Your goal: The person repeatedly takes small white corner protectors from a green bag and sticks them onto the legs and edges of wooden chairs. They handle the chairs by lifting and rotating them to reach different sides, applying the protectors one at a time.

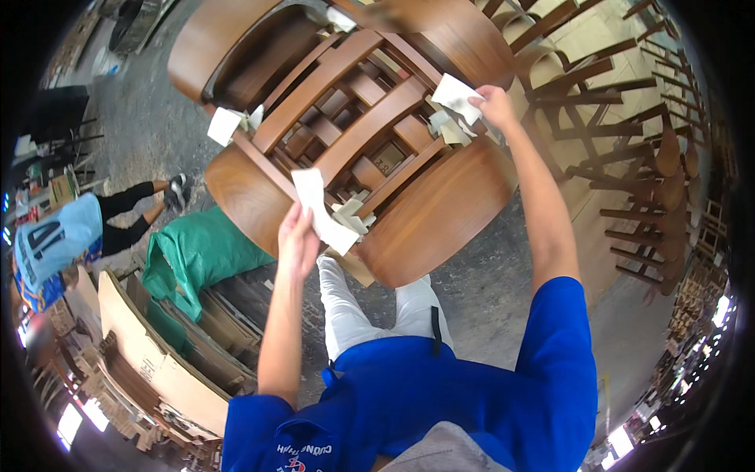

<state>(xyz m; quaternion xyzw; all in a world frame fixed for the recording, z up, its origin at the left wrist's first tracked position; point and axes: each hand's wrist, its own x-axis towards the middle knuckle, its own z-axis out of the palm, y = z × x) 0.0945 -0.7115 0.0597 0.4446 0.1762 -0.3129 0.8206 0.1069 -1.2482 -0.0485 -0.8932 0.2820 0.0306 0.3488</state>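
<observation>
In front of me stands a stack of brown wooden chairs [429,212] with smooth curved panels and slatted frames. My left hand [296,240] pinches a white padding sheet [311,189] at the stack's near left corner. Over the right corner, my right hand [494,108] grips another white padding sheet [454,94] by its edge. Crumpled pale padding [348,214] is wedged between the chairs beside the left sheet, and more pale padding [448,127] sits just under the right one. A separate white sheet [224,126] sticks out at the far left corner.
Bare wooden chair frames [598,102] crowd the right side. A green sack [204,256] and a cardboard box [157,362] lie to my left. Farther left is another person in a light blue top [59,236]. A white bucket [104,61] stands at the far left.
</observation>
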